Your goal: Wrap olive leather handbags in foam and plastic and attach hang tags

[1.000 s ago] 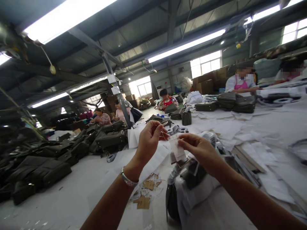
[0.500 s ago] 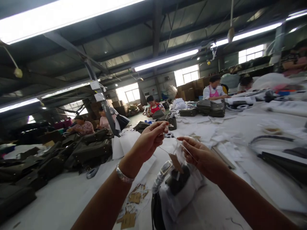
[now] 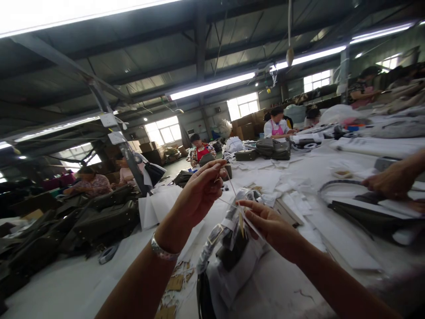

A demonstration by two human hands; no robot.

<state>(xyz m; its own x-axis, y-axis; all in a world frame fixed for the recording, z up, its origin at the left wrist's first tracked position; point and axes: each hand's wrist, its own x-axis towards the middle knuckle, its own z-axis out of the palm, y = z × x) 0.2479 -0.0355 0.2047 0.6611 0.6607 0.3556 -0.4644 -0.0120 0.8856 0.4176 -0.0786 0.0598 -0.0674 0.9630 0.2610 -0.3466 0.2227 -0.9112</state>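
Observation:
My left hand (image 3: pixel 204 190) pinches a thin white string (image 3: pixel 231 184) above the table's middle. Lower and to the right, my right hand (image 3: pixel 265 221) has the same string between thumb and fingertips. A brown tag (image 3: pixel 241 225) hangs edge-on beside the right fingertips. Directly beneath both hands stands a dark bag (image 3: pixel 229 257), partly covered in white wrapping, its handle (image 3: pixel 207 248) wrapped in clear plastic with a buckle. Brown tags with white strings (image 3: pixel 175 282) lie to the left of the bag.
Dark bags (image 3: pixel 102 221) are piled at the left. White sheets (image 3: pixel 341 239) and a dark bag piece (image 3: pixel 368 217) lie at the right, where another person's hand (image 3: pixel 392 181) reaches in. People work behind the table, one in a pink apron (image 3: pixel 277 129).
The view has swung right. Another person's hand has come in at the right edge. The tag has turned from face-on to edge-on, and the string between my hands shows more clearly.

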